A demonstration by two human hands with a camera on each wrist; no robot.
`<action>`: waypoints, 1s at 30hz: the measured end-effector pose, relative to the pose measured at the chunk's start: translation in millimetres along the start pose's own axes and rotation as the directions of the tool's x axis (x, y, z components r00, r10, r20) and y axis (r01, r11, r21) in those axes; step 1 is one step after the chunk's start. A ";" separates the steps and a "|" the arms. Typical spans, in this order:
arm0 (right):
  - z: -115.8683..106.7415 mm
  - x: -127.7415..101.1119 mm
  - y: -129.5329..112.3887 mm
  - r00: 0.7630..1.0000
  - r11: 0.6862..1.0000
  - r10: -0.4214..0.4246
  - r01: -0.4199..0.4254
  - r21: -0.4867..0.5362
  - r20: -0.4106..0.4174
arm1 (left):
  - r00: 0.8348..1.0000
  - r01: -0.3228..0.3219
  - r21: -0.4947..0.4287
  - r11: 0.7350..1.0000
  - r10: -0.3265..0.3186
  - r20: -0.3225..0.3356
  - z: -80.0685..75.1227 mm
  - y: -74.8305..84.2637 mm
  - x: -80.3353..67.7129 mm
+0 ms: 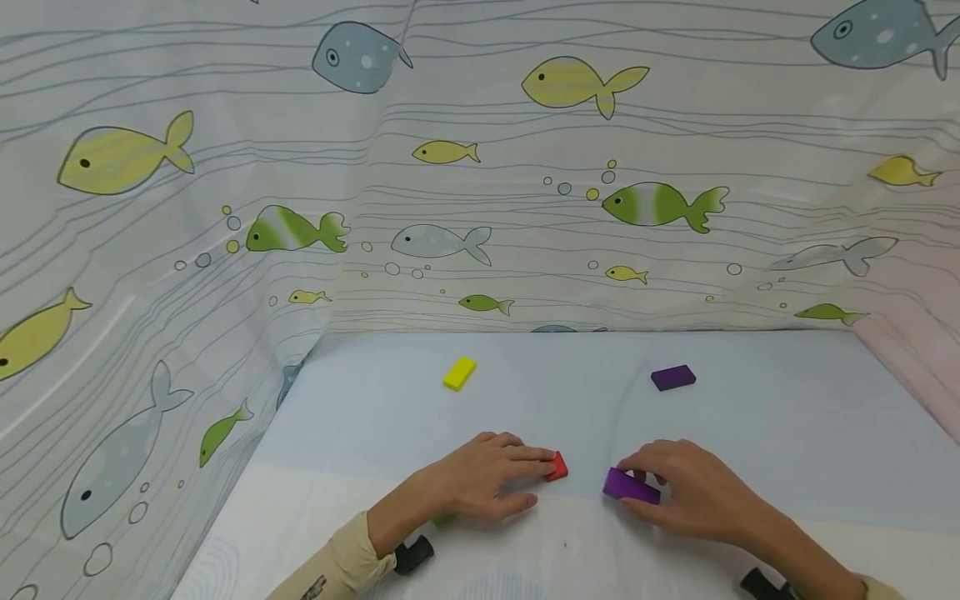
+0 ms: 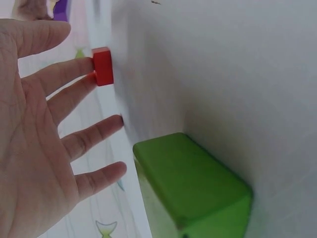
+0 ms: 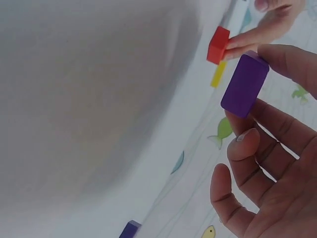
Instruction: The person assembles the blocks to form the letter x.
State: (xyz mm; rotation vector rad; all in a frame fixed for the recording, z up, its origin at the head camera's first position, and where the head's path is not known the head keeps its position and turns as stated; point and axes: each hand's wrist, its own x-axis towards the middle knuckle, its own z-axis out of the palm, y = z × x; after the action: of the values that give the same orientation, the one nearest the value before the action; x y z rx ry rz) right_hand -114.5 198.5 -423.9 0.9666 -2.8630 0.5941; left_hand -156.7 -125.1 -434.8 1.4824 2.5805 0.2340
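Left hand (image 1: 487, 477) spread wide over the table (image 1: 360, 408), fingers near straight, two fingertips against the red block (image 1: 558, 468), nothing gripped. Right hand (image 1: 697, 496) narrow, pinching the near purple block (image 1: 628, 487) between thumb and fingers.

Left to right: fish-print cloth (image 1: 225, 325) down the left side, running on behind the table. Beige sleeve (image 1: 341, 558) on left forearm, black piece (image 1: 414, 555) at that wrist. Green block (image 2: 193, 178) just beside the left wrist, mostly hidden by it in head view, big in left wrist view. Yellow block (image 1: 460, 374) farther back, slanted, well apart from both hands. Red block on the table, between the hands. Near purple block right of it, thumb on the near side; can't tell if it's touching the table. Far purple block (image 1: 673, 377) behind the right hand, about level with yellow. Pink cloth (image 1: 922, 325) at far right.
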 end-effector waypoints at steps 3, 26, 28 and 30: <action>1.5 1.6 -2.4 1.000 1.000 0.015 -0.015 -0.012 -0.003 | 1.000 0.001 0.004 1.000 -0.001 0.001 -0.2 -0.1 0.4; 11.2 13.7 -17.0 0.999 0.999 0.034 -0.034 0.024 -0.004 | 1.000 0.001 0.001 1.000 -0.001 0.003 -0.9 -1.5 1.1; 12.3 14.4 -18.0 0.999 0.999 0.038 -0.038 0.021 -0.003 | 1.000 0.000 -0.003 1.000 0.000 0.003 -0.9 -1.6 0.8; 13.2 15.0 -18.9 0.999 0.999 0.037 -0.037 0.020 -0.005 | 1.000 0.002 -0.004 1.000 -0.002 0.005 -1.0 -1.6 0.7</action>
State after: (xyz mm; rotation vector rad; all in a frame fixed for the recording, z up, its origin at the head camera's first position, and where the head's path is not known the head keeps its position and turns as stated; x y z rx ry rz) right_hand -114.4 171.2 -427.1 0.9158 -2.8818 0.6285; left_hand -158.5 -125.3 -434.2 1.4768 2.5766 0.2345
